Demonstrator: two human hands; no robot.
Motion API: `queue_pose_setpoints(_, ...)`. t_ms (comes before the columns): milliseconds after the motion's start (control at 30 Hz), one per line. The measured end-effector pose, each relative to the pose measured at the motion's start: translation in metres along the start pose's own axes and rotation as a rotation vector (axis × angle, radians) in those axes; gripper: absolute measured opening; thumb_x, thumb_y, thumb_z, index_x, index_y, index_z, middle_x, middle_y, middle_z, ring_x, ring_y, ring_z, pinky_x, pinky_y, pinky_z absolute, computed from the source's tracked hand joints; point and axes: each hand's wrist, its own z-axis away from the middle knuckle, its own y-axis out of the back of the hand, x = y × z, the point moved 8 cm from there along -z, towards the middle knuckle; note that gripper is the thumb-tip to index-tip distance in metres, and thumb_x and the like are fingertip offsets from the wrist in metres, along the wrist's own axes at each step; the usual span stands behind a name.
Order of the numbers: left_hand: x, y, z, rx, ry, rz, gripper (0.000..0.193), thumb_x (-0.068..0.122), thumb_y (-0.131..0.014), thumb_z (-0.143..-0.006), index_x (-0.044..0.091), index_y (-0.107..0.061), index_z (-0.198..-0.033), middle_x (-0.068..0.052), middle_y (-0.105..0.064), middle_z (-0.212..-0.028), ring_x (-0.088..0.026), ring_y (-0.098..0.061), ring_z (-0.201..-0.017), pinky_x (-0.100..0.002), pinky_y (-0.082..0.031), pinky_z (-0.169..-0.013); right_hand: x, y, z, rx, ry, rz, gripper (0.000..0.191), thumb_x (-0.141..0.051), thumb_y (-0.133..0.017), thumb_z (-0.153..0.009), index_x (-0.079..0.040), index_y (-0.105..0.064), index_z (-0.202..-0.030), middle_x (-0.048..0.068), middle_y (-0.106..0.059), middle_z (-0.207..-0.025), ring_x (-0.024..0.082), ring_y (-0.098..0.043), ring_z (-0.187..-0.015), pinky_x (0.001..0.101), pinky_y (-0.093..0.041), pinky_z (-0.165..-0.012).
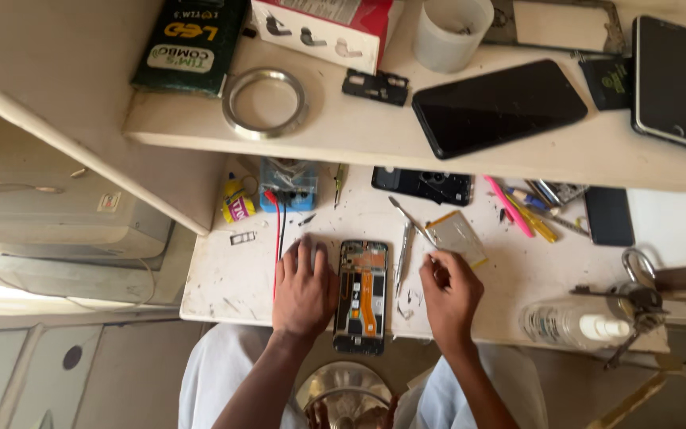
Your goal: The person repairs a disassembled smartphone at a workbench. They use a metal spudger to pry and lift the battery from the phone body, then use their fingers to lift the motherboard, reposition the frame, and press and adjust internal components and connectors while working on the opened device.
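An opened phone (361,295) with an orange flex cable along its middle lies face down on the white worktable (232,278). My left hand (303,290) rests flat on the table, fingers spread, touching the phone's left edge. My right hand (448,292) hovers to the right of the phone with fingers curled; I cannot tell whether it pinches anything. Metal tweezers (403,253) lie between the phone and my right hand. A flat silvery battery (456,237) sits just beyond my right hand.
A shelf (406,139) above the table holds a black phone (498,106), another phone (672,79), a metal ring (265,102), a white cup (450,32) and boxes. On the table: black back cover (422,185), blue device with red wires (288,184), pens (522,208), clear bottle (573,321).
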Motion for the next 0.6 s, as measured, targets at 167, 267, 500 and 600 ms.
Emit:
queue_pose_setpoints(167, -0.001, -0.001, -0.002, -0.046, 0.013, -0.014, 0.046, 0.023, -0.055, -0.093, -0.004, -0.05, -0.131, -0.028, -0.048, -0.142, -0.044, -0.046, -0.127, -0.051, -0.038, -0.106, -0.005, -0.064, -0.089, -0.306, 0.231, 0.047, 0.012, 0.002, -0.071, -0.091, -0.002, -0.071, -0.102, 0.008, -0.074, -0.092, 0.013, -0.07, -0.079, 0.0263, -0.056, -0.059)
queue_pose_setpoints(267, 0.001, 0.0, -0.001, -0.051, 0.011, -0.008, 0.048, 0.023, -0.055, -0.092, -0.004, -0.05, -0.131, -0.028, -0.047, -0.142, -0.043, -0.046, -0.128, -0.051, -0.037, -0.106, -0.002, -0.098, -0.117, -0.449, 0.197, 0.131, 0.009, -0.003, -0.073, -0.091, -0.002, -0.072, -0.099, 0.01, -0.075, -0.093, 0.017, -0.072, -0.082, 0.0303, -0.058, -0.07)
queue_pose_setpoints(500, 0.001, -0.001, -0.001, -0.059, 0.014, -0.02, 0.048, 0.022, -0.055, -0.092, -0.005, -0.05, -0.132, -0.027, -0.047, -0.143, -0.043, -0.045, -0.129, -0.051, -0.037, -0.107, 0.0, -0.131, -0.129, -0.657, 0.004, 0.323, 0.006, -0.006, -0.07, -0.093, -0.002, -0.072, -0.097, 0.012, -0.074, -0.09, 0.023, -0.072, -0.076, 0.0356, -0.057, -0.069)
queue_pose_setpoints(600, 0.002, 0.0, -0.001, -0.032, 0.008, -0.017, 0.049, 0.022, -0.055, -0.093, -0.005, -0.05, -0.134, -0.027, -0.048, -0.143, -0.043, -0.046, -0.129, -0.051, -0.037, -0.108, 0.001, -0.133, -0.133, -0.678, -0.03, 0.328, 0.006, -0.005, -0.069, -0.094, 0.001, -0.072, -0.096, 0.014, -0.073, -0.085, 0.024, -0.072, -0.074, 0.0369, -0.057, -0.069)
